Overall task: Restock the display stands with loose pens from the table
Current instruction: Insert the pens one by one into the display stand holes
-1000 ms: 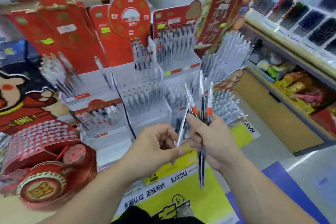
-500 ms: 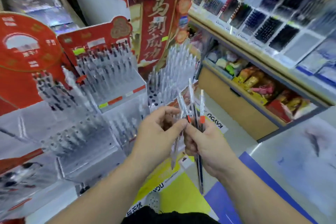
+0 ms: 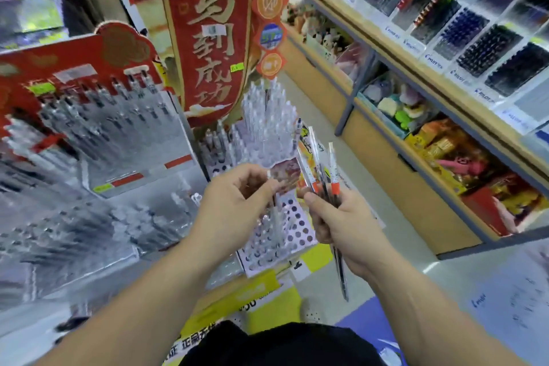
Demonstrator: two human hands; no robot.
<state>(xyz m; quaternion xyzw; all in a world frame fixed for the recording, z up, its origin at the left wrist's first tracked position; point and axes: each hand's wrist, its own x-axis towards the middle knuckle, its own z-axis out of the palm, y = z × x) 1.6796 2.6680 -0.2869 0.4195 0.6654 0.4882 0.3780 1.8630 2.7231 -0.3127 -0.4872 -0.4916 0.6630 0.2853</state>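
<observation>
Hovering near the holed stand [image 3: 300, 230], left hand [image 3: 234, 205] pinches one pen [image 3: 277, 220] — right hand [image 3: 347, 217] clasps a bundle [image 3: 334, 171].

There are three pens [image 3: 335, 187] in the right hand [image 3: 341, 217] and one pen [image 3: 276, 217] in the left hand [image 3: 234, 205].

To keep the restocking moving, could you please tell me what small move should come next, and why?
Probably lower the single pen, which the left hand pinches upright, into an open hole of the perforated stand just below; the right hand holds the spare pens.
</observation>
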